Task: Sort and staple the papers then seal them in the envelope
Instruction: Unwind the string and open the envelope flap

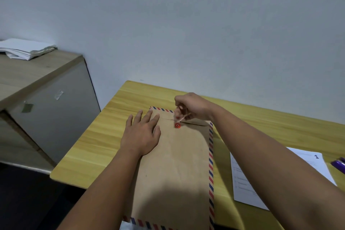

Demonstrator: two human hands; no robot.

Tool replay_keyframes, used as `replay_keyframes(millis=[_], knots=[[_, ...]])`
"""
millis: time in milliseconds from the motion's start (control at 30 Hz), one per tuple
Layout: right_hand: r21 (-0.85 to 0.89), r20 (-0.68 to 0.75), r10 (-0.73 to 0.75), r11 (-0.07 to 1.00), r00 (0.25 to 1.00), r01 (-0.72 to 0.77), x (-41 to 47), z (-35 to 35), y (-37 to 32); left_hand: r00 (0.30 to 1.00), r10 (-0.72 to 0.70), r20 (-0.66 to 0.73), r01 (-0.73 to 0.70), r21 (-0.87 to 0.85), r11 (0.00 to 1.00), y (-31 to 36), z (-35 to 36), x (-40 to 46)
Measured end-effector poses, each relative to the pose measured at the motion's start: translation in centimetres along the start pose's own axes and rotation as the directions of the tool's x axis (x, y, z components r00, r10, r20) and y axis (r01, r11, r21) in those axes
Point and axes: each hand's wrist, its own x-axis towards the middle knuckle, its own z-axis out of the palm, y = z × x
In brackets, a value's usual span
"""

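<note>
A brown envelope [179, 164] with red and blue striped edges lies lengthwise on the yellow wooden table [97, 147], its flap folded down at the far end. A red button [177, 125] sits just below the flap. My left hand [142, 132] presses flat on the envelope's upper left part with fingers spread. Just above the button, my right hand [192, 107] pinches the thin closure string [182, 116]. A printed sheet [246, 183] marked "2" lies to the right, partly under my right forearm.
A purple object [338, 163], cut off by the frame, lies at the table's right edge. A low grey cabinet [46, 99] stands to the left with a stack of white papers [24, 48] on top. The wall is close behind the table.
</note>
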Motion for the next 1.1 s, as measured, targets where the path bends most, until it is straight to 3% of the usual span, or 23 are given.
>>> replay_keyframes(millis=[100,233,300,400,500,600,767,900,1000,1100], knots=[[-0.240,-0.087,-0.030,0.971,0.996,0.008,1.2,-0.1,1.6,1.000,0.001,-0.010,-0.001,-0.005,1.000,0.0,0.0,-0.1],[-0.697,-0.145,-0.091,0.716,0.985,-0.037,2.5,-1.2,3.1,1.000,0.002,-0.009,-0.003,-0.006,1.000,0.1,0.1,0.0],[-0.802,-0.183,-0.140,0.594,0.973,-0.065,3.0,-1.5,3.4,1.000,0.005,-0.008,-0.005,-0.011,1.000,0.0,0.1,0.0],[-0.854,-0.225,-0.221,0.513,0.949,-0.083,3.7,-1.3,3.3,1.000,0.004,-0.003,-0.004,-0.002,1.000,0.0,0.1,0.0],[-0.844,-0.242,-0.295,0.534,0.925,-0.050,4.1,-0.6,2.8,1.000,0.003,0.000,-0.003,0.004,1.000,0.0,-0.1,-0.1],[-0.737,-0.227,-0.286,0.675,0.931,0.027,3.9,0.6,2.6,1.000,0.005,0.006,-0.005,0.007,1.000,0.0,-0.1,-0.1],[-0.377,-0.017,-0.129,0.919,0.991,0.113,1.6,1.7,2.2,1.000,0.004,0.007,-0.004,0.005,1.000,0.0,-0.1,-0.1],[-0.171,0.177,0.090,0.983,0.980,-0.060,-0.5,0.9,2.9,1.000,-0.006,0.011,0.006,0.004,1.000,0.1,-0.1,-0.1],[-0.276,0.092,0.133,0.956,0.987,-0.103,-1.1,-0.4,4.1,1.000,-0.004,0.009,0.004,-0.007,1.000,0.1,-0.1,-0.1],[-0.507,-0.131,-0.027,0.861,0.991,-0.043,-0.8,-2.2,4.8,1.000,-0.002,0.001,0.002,-0.021,1.000,0.1,0.0,-0.1]])
